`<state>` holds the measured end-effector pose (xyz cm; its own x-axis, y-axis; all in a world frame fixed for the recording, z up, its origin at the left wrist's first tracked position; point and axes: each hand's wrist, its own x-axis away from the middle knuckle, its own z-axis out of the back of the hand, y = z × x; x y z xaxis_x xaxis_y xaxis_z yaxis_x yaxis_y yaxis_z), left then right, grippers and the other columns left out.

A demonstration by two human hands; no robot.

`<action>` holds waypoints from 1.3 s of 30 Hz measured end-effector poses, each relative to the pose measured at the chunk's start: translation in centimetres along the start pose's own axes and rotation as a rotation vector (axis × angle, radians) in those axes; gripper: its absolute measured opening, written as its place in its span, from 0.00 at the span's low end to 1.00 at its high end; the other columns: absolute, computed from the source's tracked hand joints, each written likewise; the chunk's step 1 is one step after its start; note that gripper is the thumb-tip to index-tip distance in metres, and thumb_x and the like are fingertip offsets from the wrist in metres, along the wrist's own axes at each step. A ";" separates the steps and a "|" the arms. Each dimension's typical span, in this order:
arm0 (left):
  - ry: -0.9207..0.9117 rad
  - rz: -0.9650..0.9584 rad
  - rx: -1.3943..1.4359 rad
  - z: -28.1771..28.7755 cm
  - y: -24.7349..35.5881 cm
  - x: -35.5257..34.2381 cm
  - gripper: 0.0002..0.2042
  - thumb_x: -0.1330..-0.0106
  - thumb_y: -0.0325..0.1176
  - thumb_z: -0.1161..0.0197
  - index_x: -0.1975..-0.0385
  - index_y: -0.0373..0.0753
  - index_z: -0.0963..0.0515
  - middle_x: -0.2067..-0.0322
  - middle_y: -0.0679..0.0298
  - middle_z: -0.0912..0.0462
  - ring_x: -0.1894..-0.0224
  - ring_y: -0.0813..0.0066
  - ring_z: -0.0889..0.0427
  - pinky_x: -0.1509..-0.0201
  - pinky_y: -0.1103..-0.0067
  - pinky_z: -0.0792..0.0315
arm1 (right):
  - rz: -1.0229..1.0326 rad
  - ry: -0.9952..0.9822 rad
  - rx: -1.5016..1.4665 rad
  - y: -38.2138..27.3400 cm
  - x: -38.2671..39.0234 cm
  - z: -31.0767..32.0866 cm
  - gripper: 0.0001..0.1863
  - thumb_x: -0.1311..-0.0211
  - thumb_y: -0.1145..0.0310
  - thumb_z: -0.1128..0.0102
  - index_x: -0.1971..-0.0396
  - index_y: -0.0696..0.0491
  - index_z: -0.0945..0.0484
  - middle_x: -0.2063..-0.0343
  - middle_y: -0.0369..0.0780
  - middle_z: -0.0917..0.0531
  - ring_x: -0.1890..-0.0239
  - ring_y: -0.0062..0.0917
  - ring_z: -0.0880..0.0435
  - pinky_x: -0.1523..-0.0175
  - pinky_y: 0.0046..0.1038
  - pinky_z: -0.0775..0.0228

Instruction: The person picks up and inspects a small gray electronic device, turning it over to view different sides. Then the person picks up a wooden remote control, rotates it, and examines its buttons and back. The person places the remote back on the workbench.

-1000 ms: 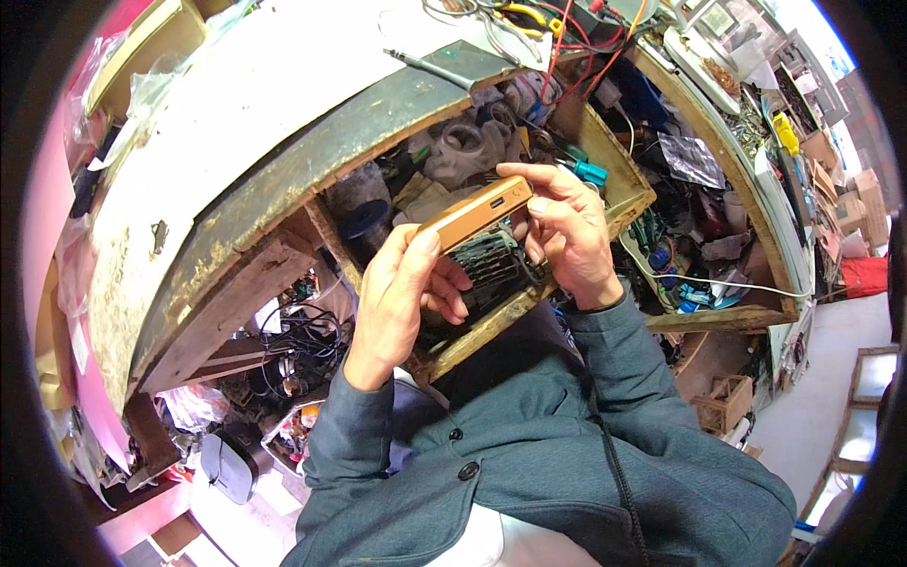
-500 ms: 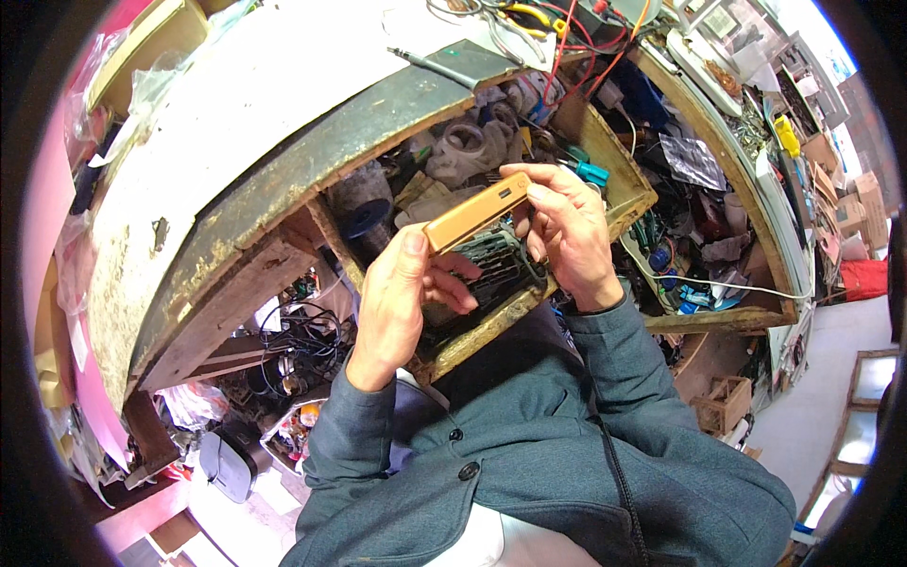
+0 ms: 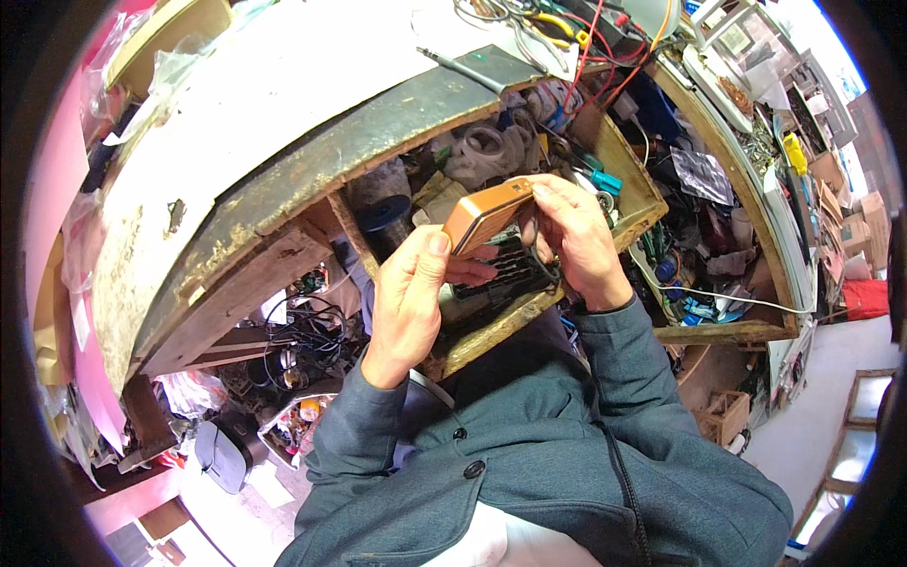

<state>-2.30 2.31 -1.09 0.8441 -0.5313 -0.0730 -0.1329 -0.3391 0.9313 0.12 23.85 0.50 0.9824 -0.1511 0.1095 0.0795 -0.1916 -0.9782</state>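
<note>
A small orange, box-shaped electronic device (image 3: 488, 212) is held up between my two hands, above an open drawer (image 3: 496, 335). My left hand (image 3: 412, 295) grips its left end, with the thumb on the near edge and the fingers curled underneath. At the other end, my right hand (image 3: 578, 238) pinches a corner with thumb and forefinger; its remaining fingers are bent below. A small dark opening shows on the narrow top side. The near face looks finely patterned, and what it is exactly I cannot make out.
The wooden drawer holds wire spools (image 3: 385, 217), tape rolls (image 3: 484, 144) and a teal-handled tool (image 3: 605, 180). Another packed drawer (image 3: 727, 331) stands at the right. On the white-covered bench lie a grey pen-like tool (image 3: 460, 68), yellow-handled pliers (image 3: 559, 28) and red leads (image 3: 597, 52).
The device has been tilted, so more of its near, patterned face shows. Both hands have shifted slightly right in the picture and still hold it.
</note>
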 end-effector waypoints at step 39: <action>0.034 0.265 0.226 0.6 0.8 -3.1 0.26 0.22 0.52 0.53 0.39 0.35 0.33 0.70 0.52 0.16 0.75 0.63 0.14 0.70 0.74 0.17 | 0.189 -0.084 -0.229 -0.4 0.2 1.1 0.28 0.33 0.65 0.40 0.38 0.64 0.30 0.62 0.41 0.15 0.70 0.16 0.18 0.73 0.16 0.25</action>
<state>-5.33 3.25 -0.33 0.7812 -0.5989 0.1762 -0.4581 -0.3584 0.8134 0.50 24.94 0.78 0.9875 -0.1262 -0.0948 -0.1366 -0.3824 -0.9139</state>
